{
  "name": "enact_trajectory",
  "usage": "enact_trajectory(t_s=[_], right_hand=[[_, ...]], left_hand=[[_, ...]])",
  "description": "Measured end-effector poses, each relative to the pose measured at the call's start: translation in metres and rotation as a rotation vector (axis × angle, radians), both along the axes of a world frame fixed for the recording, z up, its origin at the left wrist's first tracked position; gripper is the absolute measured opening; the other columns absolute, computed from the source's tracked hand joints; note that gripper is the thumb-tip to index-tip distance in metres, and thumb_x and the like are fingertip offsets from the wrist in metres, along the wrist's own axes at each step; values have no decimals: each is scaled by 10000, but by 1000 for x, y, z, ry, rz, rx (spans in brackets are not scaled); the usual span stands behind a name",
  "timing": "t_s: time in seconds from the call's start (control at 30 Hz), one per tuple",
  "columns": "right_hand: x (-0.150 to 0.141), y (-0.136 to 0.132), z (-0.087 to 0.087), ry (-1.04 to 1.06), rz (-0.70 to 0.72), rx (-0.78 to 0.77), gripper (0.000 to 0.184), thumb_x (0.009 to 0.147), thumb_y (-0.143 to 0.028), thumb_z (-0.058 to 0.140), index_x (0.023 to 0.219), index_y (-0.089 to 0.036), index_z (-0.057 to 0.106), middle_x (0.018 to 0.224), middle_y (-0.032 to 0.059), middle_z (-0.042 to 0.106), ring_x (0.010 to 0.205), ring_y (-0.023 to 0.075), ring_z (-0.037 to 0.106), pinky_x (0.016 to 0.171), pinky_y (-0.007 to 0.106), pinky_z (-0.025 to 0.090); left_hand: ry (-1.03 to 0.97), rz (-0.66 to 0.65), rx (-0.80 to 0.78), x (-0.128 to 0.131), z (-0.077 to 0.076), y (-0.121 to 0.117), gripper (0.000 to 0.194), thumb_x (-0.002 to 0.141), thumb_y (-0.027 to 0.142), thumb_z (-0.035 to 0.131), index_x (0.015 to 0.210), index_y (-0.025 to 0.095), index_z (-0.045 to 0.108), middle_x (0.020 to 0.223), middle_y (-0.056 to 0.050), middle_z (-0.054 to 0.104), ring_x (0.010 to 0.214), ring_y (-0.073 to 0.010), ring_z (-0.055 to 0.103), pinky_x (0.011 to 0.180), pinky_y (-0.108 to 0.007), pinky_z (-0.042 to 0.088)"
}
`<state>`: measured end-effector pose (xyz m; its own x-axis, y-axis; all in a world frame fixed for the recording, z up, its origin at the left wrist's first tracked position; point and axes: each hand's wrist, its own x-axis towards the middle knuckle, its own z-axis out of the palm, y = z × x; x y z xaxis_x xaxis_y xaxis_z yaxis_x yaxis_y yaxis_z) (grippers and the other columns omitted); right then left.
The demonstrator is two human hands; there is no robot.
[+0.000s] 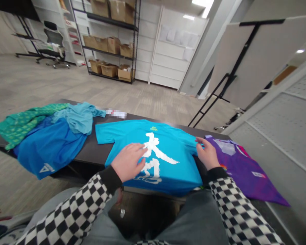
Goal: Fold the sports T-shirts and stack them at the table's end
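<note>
A bright blue T-shirt [173,141] with large white brush-style characters lies spread on the dark table, its lower part hanging over the near edge. My left hand [130,161] is above the middle of the shirt, palm down, fingers extended and thumb apart, holding nothing. At the shirt's right sleeve is my right hand [207,153], its thumb and forefinger closed on the sleeve's end. The cloth near these fingers is creased.
A pile with a green patterned garment [28,120], a light blue garment [78,117] and a darker blue one [51,146] covers the table's left end. A purple shirt [244,170] lies on the right. Beyond stand shelves with cardboard boxes [109,69] and a board stand [226,81].
</note>
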<state>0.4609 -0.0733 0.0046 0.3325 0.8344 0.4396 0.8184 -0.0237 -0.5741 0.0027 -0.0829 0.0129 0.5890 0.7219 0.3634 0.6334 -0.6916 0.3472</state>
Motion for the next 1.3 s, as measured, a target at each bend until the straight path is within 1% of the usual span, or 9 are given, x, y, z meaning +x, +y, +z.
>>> enact_trajectory(t_s=[0.1,0.2,0.3,0.43,0.6,0.73,0.9,1.07,1.3], right_hand=[[-39,39,29,244,155,-96,397,906,-389,694,1231,-195,812,1127,130,854,1068,298,782,984,454,643],[-89,86,49,686,306,-204,285,887,-305,749,1153,-204,772,1005,102,833,910,252,785,762,357,653],[-129,129,53,974,384,-247,190,909,-215,753,1095,-198,722,958,100,817,846,225,794,718,320,666],[-154,172,41,1046,339,-315,133,967,-186,752,1066,-197,664,921,107,806,809,212,800,717,303,691],[-157,205,23,941,281,-391,140,983,-173,751,1040,-209,629,850,88,780,794,219,798,745,352,727],[-154,224,19,758,261,-395,78,1020,-162,665,987,-218,622,875,85,773,837,198,795,817,338,709],[-144,241,23,360,264,-413,60,930,-153,753,947,-202,724,880,58,771,817,188,727,850,314,637],[-130,249,34,-11,356,-546,45,888,-234,843,863,-196,841,903,67,811,873,213,703,933,316,566],[-110,263,41,-226,453,-745,200,904,-361,824,975,-180,875,970,76,857,906,227,746,844,292,564]], left_hand=[[67,-94,-58,31,3,-29,257,1065,357,582,1197,300,795,1171,-169,793,1171,-360,734,1038,-553,566],[127,-112,-110,43,3,-33,221,1079,347,548,1031,286,755,976,-161,762,1022,-355,749,905,-534,565],[154,-81,-168,43,1,-25,229,1089,346,521,1017,278,728,946,-157,765,948,-341,774,796,-496,553],[153,-40,-211,39,-6,-18,241,1089,376,523,1012,270,725,921,-164,771,895,-340,795,711,-459,534],[120,-67,-280,39,-14,-18,214,1064,367,566,976,269,735,909,-197,770,870,-359,806,693,-467,549],[122,-82,-328,35,-11,-18,181,1046,348,622,945,255,739,898,-199,771,860,-356,813,697,-453,564],[149,-72,-268,29,-1,-23,178,1056,265,590,976,214,740,926,-141,792,860,-345,813,724,-439,605],[168,-88,-289,27,5,-25,174,1061,235,578,1003,194,737,960,-125,799,890,-343,812,775,-443,628],[152,-71,-297,28,5,-24,156,1058,235,591,1018,196,737,951,-125,800,882,-327,808,783,-419,618]])
